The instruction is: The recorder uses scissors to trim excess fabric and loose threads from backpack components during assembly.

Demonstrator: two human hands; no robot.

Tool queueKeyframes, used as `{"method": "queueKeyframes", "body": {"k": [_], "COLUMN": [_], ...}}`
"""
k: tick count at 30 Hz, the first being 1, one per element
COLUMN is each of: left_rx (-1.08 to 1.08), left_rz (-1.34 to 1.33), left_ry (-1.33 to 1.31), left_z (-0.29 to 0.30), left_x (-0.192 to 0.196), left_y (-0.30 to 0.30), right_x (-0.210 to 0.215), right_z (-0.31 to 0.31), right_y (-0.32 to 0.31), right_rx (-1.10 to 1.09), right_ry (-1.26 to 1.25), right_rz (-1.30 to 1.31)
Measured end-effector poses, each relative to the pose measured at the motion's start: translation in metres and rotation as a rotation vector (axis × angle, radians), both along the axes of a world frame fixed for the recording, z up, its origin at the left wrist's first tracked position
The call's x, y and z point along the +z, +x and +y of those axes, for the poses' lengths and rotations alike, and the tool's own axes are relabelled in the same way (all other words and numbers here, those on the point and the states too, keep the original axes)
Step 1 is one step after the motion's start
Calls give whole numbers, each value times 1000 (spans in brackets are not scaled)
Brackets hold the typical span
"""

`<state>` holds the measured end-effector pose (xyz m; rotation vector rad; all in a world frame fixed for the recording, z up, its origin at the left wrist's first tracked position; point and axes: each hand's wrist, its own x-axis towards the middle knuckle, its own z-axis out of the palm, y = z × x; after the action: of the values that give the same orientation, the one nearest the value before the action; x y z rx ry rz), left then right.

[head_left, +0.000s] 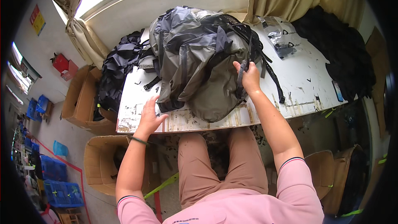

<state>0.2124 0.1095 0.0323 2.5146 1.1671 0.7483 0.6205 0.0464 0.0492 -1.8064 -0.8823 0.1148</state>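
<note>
A grey and olive backpack (pixel 195 58) lies crumpled on the white worktable (pixel 306 79), with black mesh and straps on its right side. My right hand (pixel 250 76) is closed around a dark shoulder strap (pixel 241 72) at the backpack's right edge. My left hand (pixel 150 116) rests flat and spread on the table near its front left edge, just left of the backpack and not touching it. A black strap with a buckle (pixel 151 83) trails onto the table above that hand.
A heap of dark fabric (pixel 120 68) spills over the table's left end above cardboard boxes (pixel 81 99). Clear plastic bags with small parts (pixel 280 37) lie at the back right. More black material (pixel 340 49) is piled at right. Another open box (pixel 103 161) stands by my left leg.
</note>
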Motion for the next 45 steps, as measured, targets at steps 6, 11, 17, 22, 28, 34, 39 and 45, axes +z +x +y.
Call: {"method": "queueKeyframes", "body": {"k": [6, 11, 17, 22, 28, 34, 39, 45], "left_rx": [135, 213, 203, 164, -83, -429, -354, -735], "left_rz": [78, -333, -585, -436, 68, 783, 106, 371], "left_ry": [-66, 91, 310, 333, -50, -667, -667, -246], "left_z": [48, 60, -9, -108, -198, -232, -211, -220], "left_x": [-29, 8, 130, 148, 93, 11, 17, -55], "left_y": [46, 7, -80, -146, -141, -125, -54, 39], "right_x": [54, 89, 181, 215, 184, 20, -32, -8], "right_z": [69, 72, -57, -211, -393, -419, -434, -428], "right_y": [-40, -38, -8, 54, 87, 32, 15, 14], "right_rx": [180, 348, 525, 549, 554, 244, 261, 232], "right_ry": [-5, 290, 499, 583, 426, -339, -569, -391], "right_rz": [100, 303, 261, -122, 8, 294, 273, 155]}}
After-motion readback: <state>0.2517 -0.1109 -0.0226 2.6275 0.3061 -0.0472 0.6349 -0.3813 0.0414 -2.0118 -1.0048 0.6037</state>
